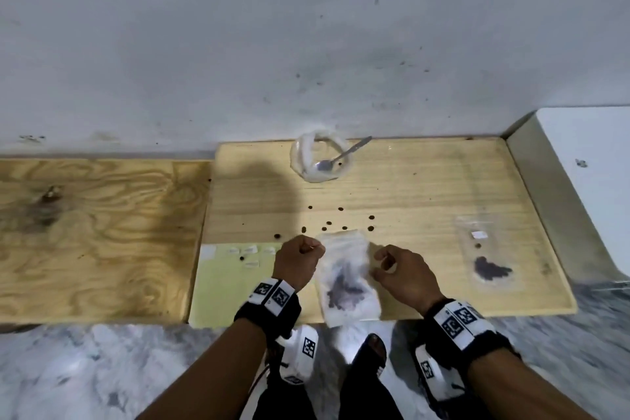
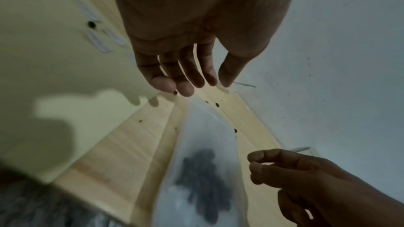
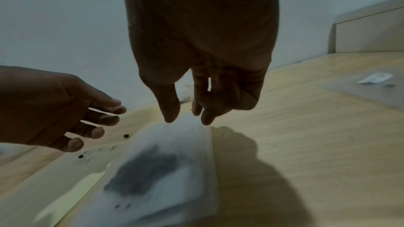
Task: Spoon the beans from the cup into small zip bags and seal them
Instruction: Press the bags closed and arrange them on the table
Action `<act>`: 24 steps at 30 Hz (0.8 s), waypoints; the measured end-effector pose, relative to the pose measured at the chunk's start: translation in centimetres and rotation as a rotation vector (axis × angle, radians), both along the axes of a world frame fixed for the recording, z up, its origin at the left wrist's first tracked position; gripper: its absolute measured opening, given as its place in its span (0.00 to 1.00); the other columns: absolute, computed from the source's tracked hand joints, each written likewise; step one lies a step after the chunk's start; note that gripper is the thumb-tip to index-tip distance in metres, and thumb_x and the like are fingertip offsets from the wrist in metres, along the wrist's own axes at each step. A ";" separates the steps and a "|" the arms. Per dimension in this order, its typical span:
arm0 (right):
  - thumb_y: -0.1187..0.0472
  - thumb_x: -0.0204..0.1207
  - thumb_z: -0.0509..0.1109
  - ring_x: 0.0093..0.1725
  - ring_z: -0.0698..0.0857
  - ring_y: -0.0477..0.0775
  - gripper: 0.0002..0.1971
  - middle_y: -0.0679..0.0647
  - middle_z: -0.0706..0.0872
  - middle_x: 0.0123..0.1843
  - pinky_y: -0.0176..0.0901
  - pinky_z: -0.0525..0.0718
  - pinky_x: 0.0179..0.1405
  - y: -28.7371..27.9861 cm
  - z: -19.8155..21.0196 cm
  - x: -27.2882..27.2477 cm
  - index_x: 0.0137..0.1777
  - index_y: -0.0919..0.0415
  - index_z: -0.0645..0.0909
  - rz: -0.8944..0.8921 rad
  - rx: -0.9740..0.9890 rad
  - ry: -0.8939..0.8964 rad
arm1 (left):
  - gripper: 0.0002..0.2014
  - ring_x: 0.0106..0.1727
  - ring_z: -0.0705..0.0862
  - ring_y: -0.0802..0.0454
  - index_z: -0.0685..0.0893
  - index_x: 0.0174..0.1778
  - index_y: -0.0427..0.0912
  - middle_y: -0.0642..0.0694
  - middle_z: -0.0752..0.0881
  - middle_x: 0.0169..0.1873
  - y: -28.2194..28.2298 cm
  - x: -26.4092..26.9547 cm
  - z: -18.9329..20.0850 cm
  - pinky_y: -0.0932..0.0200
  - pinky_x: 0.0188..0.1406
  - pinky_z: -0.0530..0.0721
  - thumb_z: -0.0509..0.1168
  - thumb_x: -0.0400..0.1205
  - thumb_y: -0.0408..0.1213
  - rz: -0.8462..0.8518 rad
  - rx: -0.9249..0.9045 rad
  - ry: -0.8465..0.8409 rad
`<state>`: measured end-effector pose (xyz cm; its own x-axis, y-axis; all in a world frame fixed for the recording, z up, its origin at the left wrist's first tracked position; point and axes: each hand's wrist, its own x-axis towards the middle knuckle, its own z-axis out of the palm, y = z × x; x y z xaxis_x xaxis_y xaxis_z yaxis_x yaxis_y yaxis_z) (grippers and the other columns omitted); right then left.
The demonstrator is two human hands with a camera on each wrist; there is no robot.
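A small clear zip bag (image 1: 344,276) with a dark heap of beans in it lies blurred at the front edge of the pale wooden board (image 1: 426,201). My left hand (image 1: 317,249) hovers at the bag's upper left corner. In the left wrist view its fingers (image 2: 186,85) hang loosely extended above the bag (image 2: 203,161) and hold nothing. My right hand (image 1: 381,261) is at the bag's right edge. In the right wrist view its thumb and fingers (image 3: 205,118) hang apart just over the bag's top edge (image 3: 164,161). At the back stands the clear cup (image 1: 320,160) with the spoon (image 1: 341,157) in it.
A second bag with beans (image 1: 487,259) lies flat at the right. Several loose beans (image 1: 329,223) are scattered ahead of my hands. Small white labels (image 1: 249,251) sit on a pale green sheet at the left. Plywood (image 1: 102,232) adjoins on the left, a white box (image 1: 586,181) on the right.
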<state>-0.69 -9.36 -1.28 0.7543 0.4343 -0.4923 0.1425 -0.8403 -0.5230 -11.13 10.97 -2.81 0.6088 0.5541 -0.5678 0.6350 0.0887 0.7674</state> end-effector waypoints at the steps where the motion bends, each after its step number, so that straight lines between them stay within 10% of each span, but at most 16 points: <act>1: 0.44 0.71 0.77 0.50 0.85 0.50 0.17 0.43 0.85 0.48 0.46 0.83 0.49 0.5 -0.1 -0.7 0.57 0.46 0.82 -0.001 -0.026 0.010 | 0.05 0.40 0.86 0.49 0.86 0.36 0.48 0.51 0.89 0.37 0.4 -0.9 -0.4 0.49 0.52 0.87 0.74 0.75 0.37 0.006 0.011 0.008; 8: 0.29 0.57 0.78 0.63 0.84 0.55 0.47 0.51 0.82 0.68 0.49 0.83 0.59 2.9 -0.9 -4.4 0.75 0.51 0.73 -0.099 -0.179 0.083 | 0.06 0.50 0.84 0.53 0.87 0.47 0.45 0.48 0.87 0.51 -0.5 -4.1 -1.6 0.64 0.48 0.75 0.73 0.76 0.38 -0.110 -0.028 0.082; 12: 0.38 0.60 0.81 0.57 0.84 0.54 0.36 0.51 0.79 0.64 0.47 0.82 0.52 3.2 -1.0 -5.4 0.66 0.50 0.76 -0.119 -0.177 0.040 | 0.12 0.57 0.86 0.46 0.90 0.54 0.41 0.45 0.89 0.55 -1.6 -4.4 -2.2 0.57 0.57 0.83 0.72 0.75 0.35 -0.153 -0.089 0.090; 19: 0.59 0.74 0.76 0.39 0.84 0.51 0.09 0.54 0.87 0.45 0.34 0.75 0.31 3.1 -0.6 -5.1 0.51 0.54 0.80 -0.250 0.237 0.054 | 0.06 0.49 0.87 0.54 0.89 0.42 0.51 0.50 0.90 0.47 -2.1 -5.1 -0.8 0.62 0.51 0.82 0.72 0.76 0.33 0.041 -0.037 -0.065; 24: 0.66 0.75 0.75 0.24 0.77 0.49 0.07 0.52 0.85 0.30 0.41 0.75 0.29 7.6 1.4 -5.2 0.46 0.55 0.81 -0.273 0.416 0.263 | 0.08 0.39 0.85 0.68 0.88 0.45 0.46 0.51 0.89 0.44 1.3 -5.8 2.6 0.73 0.38 0.81 0.70 0.79 0.27 0.134 -0.038 -0.273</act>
